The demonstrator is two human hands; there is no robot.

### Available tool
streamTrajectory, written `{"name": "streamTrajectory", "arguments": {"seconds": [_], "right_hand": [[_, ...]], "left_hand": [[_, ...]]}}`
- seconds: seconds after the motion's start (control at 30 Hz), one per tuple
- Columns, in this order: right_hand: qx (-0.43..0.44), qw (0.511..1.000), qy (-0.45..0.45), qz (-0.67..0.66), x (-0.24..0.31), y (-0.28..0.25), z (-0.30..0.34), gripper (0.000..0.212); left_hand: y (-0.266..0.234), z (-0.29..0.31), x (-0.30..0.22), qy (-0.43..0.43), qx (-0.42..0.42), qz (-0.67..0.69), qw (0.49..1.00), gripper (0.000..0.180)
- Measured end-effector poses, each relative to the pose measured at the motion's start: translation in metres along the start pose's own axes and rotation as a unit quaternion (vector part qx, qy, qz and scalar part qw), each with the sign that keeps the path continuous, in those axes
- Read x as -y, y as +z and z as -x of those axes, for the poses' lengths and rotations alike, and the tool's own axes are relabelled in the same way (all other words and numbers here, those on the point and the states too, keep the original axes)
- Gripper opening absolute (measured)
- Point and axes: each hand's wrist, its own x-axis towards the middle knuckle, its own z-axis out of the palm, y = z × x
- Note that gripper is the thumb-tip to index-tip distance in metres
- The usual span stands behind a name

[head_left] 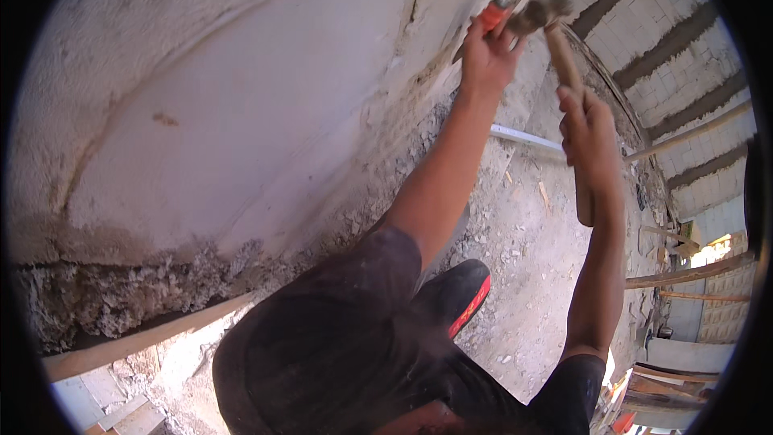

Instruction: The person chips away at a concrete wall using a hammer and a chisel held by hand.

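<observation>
High up near the white plastered wall (250, 105), my left hand (488, 63) is closed around the red grip of a chisel (493, 14). Its dark blade is mostly hidden behind the hand and points toward the wall. My right hand (590, 133) grips the wooden handle of a hammer (566, 64), whose lower end sticks out below the fist. The blurred hammer head is right beside the chisel's red grip; whether they touch I cannot tell.
Broken plaster covers the floor (515, 258), where a white strip (527, 138) lies. My dark shoe with a red sole edge (475, 304) rests there. A wooden board (145, 334) runs under the wall's ragged lower edge. Block surfaces with dark bands (656, 20) and wooden poles (692, 272) stand at right.
</observation>
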Motion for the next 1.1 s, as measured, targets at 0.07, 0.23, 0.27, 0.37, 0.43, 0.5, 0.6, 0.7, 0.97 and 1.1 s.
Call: {"name": "streamTrajectory", "arguments": {"seconds": [0.07,0.23,0.27,0.37,0.43,0.5,0.6,0.7,0.97,1.1], "right_hand": [[-0.025,0.999,-0.027,-0.028,0.005,0.009,0.014,0.03],[-0.194,0.964,-0.078,-0.162,-0.019,0.004,0.044,0.034],[-0.211,0.95,-0.093,-0.211,-0.022,0.004,0.045,0.037],[-0.261,0.919,-0.061,-0.289,-0.032,0.011,0.058,0.041],[-0.24,0.909,-0.02,-0.339,-0.05,0.02,0.073,0.042],[-0.247,0.902,0.016,-0.353,-0.07,0.023,0.093,0.043],[-0.216,0.886,0.055,-0.407,-0.088,0.03,0.114,0.042],[-0.209,0.879,0.057,-0.424,-0.093,0.027,0.123,0.041],[-0.233,0.869,-0.022,-0.435,-0.095,0.024,0.132,0.039],[-0.315,0.794,-0.169,-0.492,-0.104,0.031,0.126,0.048]], "left_hand": [[-0.024,0.009,-0.01,-0.002,-0.135,-0.013,0.991,0.035],[-0.057,0.085,0.023,-0.154,-0.131,-0.129,0.971,0.028],[-0.054,0.098,0.021,-0.21,-0.1,-0.176,0.957,0.028],[-0.034,0.115,0.009,-0.277,-0.058,-0.253,0.925,0.028],[-0.015,0.12,-0.006,-0.247,0.029,-0.366,0.897,0.027],[0.004,0.126,-0.003,-0.264,0.022,-0.392,0.881,0.028],[0.022,0.129,-0.004,-0.247,0.012,-0.401,0.882,0.029],[0.019,0.119,-0.008,-0.227,0.045,-0.366,0.901,0.03],[0.016,0.107,-0.005,-0.174,0.059,-0.311,0.932,0.026],[0.029,0.11,0.002,-0.167,0.003,-0.253,0.953,0.02]]}}
